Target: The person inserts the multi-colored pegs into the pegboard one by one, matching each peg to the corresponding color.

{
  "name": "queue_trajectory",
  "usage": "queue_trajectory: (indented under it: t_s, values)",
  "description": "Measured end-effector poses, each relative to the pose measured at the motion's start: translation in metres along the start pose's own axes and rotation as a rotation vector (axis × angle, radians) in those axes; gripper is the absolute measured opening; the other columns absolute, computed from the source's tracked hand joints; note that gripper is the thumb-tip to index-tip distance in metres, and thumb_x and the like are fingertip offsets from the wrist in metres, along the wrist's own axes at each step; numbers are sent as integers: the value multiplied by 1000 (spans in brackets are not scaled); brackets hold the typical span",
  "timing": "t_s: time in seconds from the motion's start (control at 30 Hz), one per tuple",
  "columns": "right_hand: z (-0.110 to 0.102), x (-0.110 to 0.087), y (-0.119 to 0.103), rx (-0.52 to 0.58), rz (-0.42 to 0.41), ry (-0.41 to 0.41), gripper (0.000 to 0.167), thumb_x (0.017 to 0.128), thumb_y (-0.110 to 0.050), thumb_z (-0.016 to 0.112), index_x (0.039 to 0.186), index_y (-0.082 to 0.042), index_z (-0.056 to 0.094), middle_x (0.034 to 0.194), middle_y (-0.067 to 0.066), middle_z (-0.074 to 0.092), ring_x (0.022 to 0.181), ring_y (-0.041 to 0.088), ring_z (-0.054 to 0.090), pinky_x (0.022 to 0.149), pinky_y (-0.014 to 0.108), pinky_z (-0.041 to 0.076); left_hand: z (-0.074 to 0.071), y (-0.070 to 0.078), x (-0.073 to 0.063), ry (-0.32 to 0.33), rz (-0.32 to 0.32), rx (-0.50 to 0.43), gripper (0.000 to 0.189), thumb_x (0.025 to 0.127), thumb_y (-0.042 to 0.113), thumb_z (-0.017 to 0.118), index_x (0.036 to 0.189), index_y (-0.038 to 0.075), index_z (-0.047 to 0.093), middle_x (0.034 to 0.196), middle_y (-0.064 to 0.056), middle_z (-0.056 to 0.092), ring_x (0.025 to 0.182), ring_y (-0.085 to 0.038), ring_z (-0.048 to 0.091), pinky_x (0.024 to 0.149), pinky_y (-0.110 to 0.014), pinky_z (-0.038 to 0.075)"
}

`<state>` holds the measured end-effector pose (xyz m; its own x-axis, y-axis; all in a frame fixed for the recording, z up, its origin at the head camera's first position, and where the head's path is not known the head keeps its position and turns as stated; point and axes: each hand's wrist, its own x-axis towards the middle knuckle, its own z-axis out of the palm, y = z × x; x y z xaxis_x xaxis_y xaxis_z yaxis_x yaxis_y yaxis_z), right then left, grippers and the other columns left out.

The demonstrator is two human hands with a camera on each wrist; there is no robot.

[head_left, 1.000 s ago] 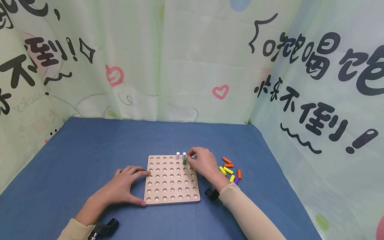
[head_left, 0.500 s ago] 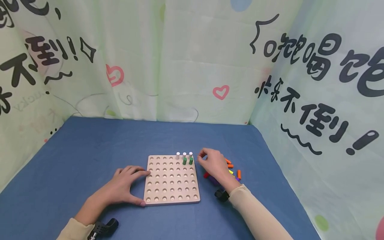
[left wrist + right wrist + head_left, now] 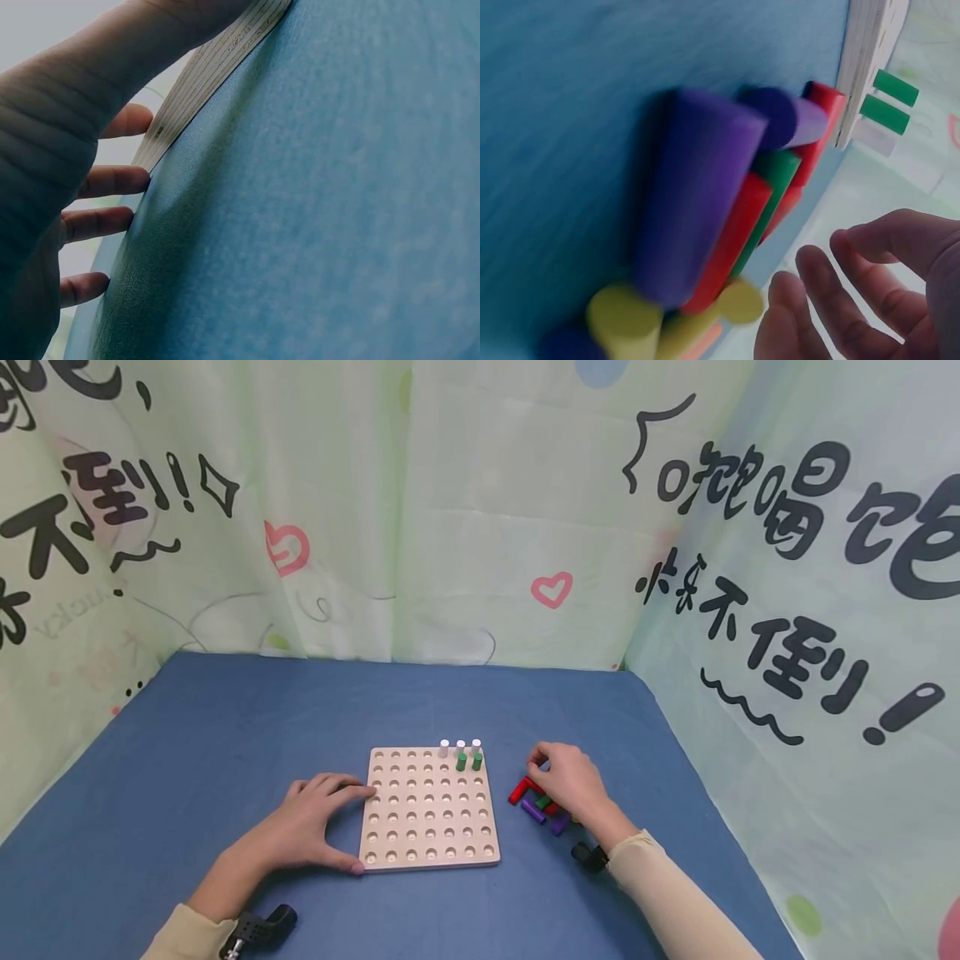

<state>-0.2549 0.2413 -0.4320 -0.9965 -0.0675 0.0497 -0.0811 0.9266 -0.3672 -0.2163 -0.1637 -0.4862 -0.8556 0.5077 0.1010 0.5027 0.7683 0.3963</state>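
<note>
A pale wooden pegboard [image 3: 430,827] with rows of round holes lies on the blue cloth. Three white pegs [image 3: 444,748] stand along its far edge, with two green pegs [image 3: 461,762] in front of them at the right. My left hand [image 3: 311,827] rests with thumb and fingertips against the board's left side. My right hand [image 3: 573,781] hovers over a pile of loose pegs right of the board. Its fingers are loosely bent with nothing seen between them. Below it lie red pegs [image 3: 727,244], a purple peg [image 3: 694,195] and a green peg [image 3: 769,206].
Yellow pegs [image 3: 626,319] lie at the near part of the pile in the right wrist view. The blue cloth [image 3: 300,710] spreads around the board. Pale printed curtains [image 3: 465,527] stand behind it and at both sides.
The right hand set a second green peg beside the first and drew away, moving right from the board to above the loose pegs. A third white peg came into view. The left hand stayed put.
</note>
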Motion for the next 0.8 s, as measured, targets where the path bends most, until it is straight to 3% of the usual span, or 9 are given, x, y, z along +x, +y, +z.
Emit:
queue_trajectory:
  t_s: [0.3, 0.53, 0.8]
  values:
    - [-11, -18, 10, -51, -81, -53, 12, 88, -5, 73, 95, -16, 74, 92, -1, 71, 71, 12, 58, 64, 33, 49, 2, -3, 1, 10, 7, 2, 105, 61, 93, 69, 146, 32, 58, 143, 0, 55, 135, -28, 48, 97, -59, 33]
    - [-12, -27, 7, -95, -143, -83, 10, 87, -9, 77, 90, -18, 73, 87, -5, 69, 68, 12, 53, 63, 33, 47, 3, -3, 0, 14, 4, 2, 104, 61, 92, 70, 146, 33, 58, 143, 0, 55, 133, -27, 48, 97, -58, 33]
    - [-5, -29, 5, -189, -192, -159, 16, 82, -4, 80, 89, -18, 76, 90, -3, 65, 74, 12, 53, 71, 37, 50, 3, -3, 0, 11, 12, -3, 105, 62, 93, 69, 147, 33, 57, 145, 1, 54, 135, -27, 48, 98, -58, 33]
